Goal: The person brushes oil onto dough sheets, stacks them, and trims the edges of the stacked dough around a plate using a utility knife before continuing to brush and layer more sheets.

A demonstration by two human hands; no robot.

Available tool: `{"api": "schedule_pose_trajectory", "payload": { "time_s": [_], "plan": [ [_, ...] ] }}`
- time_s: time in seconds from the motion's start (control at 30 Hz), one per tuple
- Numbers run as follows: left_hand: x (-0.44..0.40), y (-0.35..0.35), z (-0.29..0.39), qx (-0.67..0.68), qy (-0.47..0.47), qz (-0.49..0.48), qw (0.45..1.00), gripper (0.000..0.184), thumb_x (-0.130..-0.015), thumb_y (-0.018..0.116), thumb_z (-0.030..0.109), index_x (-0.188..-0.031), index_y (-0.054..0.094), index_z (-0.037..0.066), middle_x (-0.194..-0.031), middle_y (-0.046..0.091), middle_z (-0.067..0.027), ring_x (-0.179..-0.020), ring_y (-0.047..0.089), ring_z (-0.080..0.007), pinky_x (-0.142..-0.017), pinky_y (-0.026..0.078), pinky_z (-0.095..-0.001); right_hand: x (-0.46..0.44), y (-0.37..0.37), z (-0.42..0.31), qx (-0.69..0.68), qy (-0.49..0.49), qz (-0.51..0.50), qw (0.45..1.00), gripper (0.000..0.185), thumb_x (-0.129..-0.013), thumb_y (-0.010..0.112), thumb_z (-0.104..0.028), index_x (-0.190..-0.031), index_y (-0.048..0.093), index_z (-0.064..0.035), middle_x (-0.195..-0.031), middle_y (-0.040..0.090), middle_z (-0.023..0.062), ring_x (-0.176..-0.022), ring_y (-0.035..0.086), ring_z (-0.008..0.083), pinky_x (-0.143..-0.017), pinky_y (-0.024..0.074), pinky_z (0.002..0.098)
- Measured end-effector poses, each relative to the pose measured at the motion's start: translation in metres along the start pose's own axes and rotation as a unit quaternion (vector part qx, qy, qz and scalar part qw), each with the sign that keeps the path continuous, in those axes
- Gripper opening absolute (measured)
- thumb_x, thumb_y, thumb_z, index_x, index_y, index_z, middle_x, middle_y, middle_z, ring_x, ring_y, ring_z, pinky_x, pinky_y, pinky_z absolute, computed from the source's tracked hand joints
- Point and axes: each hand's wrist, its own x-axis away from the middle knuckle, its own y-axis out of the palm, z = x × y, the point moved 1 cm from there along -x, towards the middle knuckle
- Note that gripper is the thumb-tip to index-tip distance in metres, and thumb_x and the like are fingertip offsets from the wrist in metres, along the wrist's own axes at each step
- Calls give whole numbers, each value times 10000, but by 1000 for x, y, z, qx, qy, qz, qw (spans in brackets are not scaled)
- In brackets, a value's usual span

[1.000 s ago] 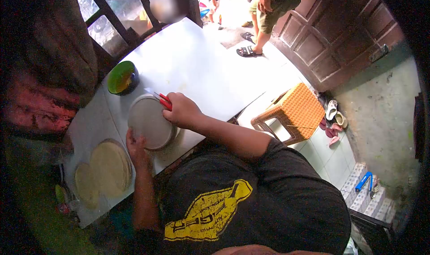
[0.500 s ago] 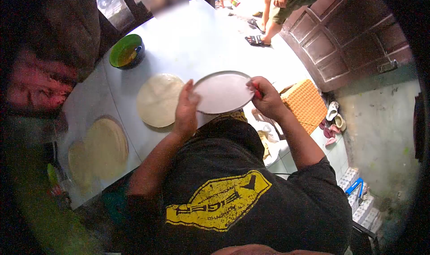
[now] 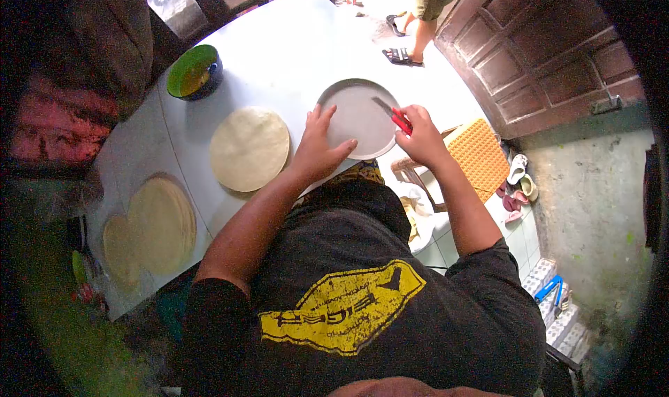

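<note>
A round grey pan (image 3: 362, 121) lies on the white table (image 3: 279, 62) near its front edge. My left hand (image 3: 322, 142) is at the pan's left side, fingers spread, with fingertips and thumb over its rim. Beside the pan's right rim, my right hand (image 3: 419, 135) is closed around a small knife (image 3: 399, 120) with a red handle, its blade pointing over the pan. To the left lies a pale round dough sheet (image 3: 249, 149). Farther left is a stack of similar rounds (image 3: 164, 219). A green bowl (image 3: 191, 75) with yellowish contents stands behind them.
An orange woven stool (image 3: 478, 160) stands right of the table, with a white bag (image 3: 418, 216) near it. A person's legs in sandals (image 3: 421, 38) are by the brown door (image 3: 536, 62). Shoes (image 3: 517, 181) lie along the wall.
The pan has been lifted off the pale round, moved right and lowered onto the table. My left hand has spread open at its rim. The knife stays in my right hand.
</note>
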Motion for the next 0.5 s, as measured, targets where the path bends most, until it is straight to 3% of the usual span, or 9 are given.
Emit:
{"api": "schedule_pose_trajectory", "payload": {
  "time_s": [0.03,0.23,0.3,0.43,0.5],
  "plan": [
    [0,0,-1,0,0,0,1000,769,-786,730,284,-1410,366,21,-1492,214,-309,-1405,180,-460,-1137,230,-468,-5,-2,-11,-9,46,-4,999,345,-798,602,-147,-1123,587,-31,-1196,504,219,-1069,572,353,-935,467,401],
    [17,-22,4,-29,60,19,998,680,-783,744,288,-1363,446,95,-1473,263,-303,-1392,240,-430,-1127,247,-470,-42,46,-12,55,-50,36,997,299,-817,602,-199,-1087,632,-75,-1005,551,204,-899,575,361,-821,485,453],
    [36,-49,8,-47,75,-16,996,625,-769,750,234,-1322,498,90,-1468,321,-249,-1366,306,-413,-1112,280,-461,-54,63,-9,120,-49,37,991,325,-793,619,-193,-1100,635,-91,-1001,564,160,-944,567,333,-810,480,438],
    [77,-89,-19,-110,74,22,991,567,-755,758,207,-1265,547,79,-1416,395,-235,-1353,331,-403,-1107,292,-470,-55,61,-25,200,-51,20,978,309,-775,622,-205,-1073,645,-125,-991,572,142,-974,550,312,-836,451,453],
    [94,-102,-34,-156,15,43,987,568,-738,774,203,-1248,558,75,-1393,415,-229,-1355,323,-408,-1101,297,-487,-52,61,-29,221,-49,6,974,309,-773,623,-210,-1071,645,-131,-993,572,140,-985,544,307,-851,440,455]
  ]
}}
